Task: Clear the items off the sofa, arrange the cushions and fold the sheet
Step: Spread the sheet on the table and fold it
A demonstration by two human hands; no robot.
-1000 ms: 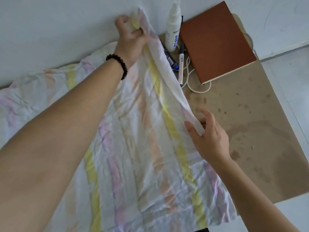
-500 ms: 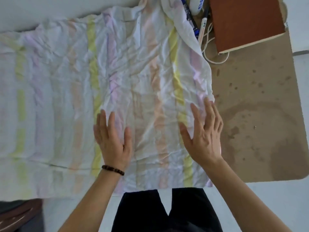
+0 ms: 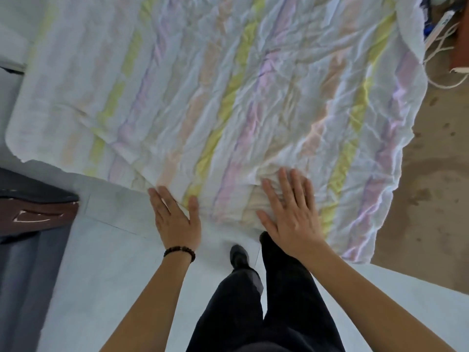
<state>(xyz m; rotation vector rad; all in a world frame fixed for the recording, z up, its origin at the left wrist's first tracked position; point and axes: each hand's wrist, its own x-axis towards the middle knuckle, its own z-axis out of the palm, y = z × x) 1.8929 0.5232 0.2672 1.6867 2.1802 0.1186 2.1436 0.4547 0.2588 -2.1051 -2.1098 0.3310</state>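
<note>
Dark brown furniture edges in at the far left, too cropped for us to say whether it is the sofa. Beside it runs the pale floor, and across it lies the striped sheet, crumpled but opened out flat, its right part lapping onto a brown mat. We judge it is laid out this way so its edges can be matched for folding.

Our left hand reaches the near hem. Its grip is wide and holds nothing, with the fingers straight, the fingertips on the cloth and the palm over bare floor. Our right hand lies flat on the sheet just inside the same hem, its grip equally wide and empty, pressing down a rumpled patch. Both palms look placed to smooth creases and pin the cloth, so the fold itself seems not yet begun.

Further right, at the mat's far end, a white cable and a reddish book sit just beside the sheet's edge.
</note>
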